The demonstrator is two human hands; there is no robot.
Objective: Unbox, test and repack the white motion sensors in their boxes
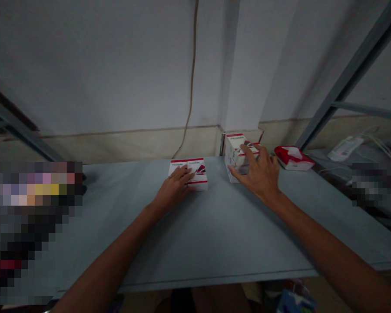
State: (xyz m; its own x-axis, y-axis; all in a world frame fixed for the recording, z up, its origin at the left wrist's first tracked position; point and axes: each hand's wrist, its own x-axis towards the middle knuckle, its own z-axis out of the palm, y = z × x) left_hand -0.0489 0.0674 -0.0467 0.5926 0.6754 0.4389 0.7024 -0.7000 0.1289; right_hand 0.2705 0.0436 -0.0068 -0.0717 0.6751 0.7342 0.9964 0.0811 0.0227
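Note:
Two flat white boxes with red bands (195, 170) lie side by side on the grey table (215, 234). My left hand (174, 188) rests flat on their near left part, fingers stretched out. To the right stands a stack of the same white and red boxes (236, 150) near the wall. My right hand (259, 174) is against that stack's front and right side, fingers spread over it, thumb at its lower left corner.
A red and white packet (293, 157) lies right of the stack. A cable (190, 87) hangs down the wall behind. Grey metal shelf struts (345, 82) rise at right, with a white packet and wires (345, 148) beyond. Blurred items sit at far left.

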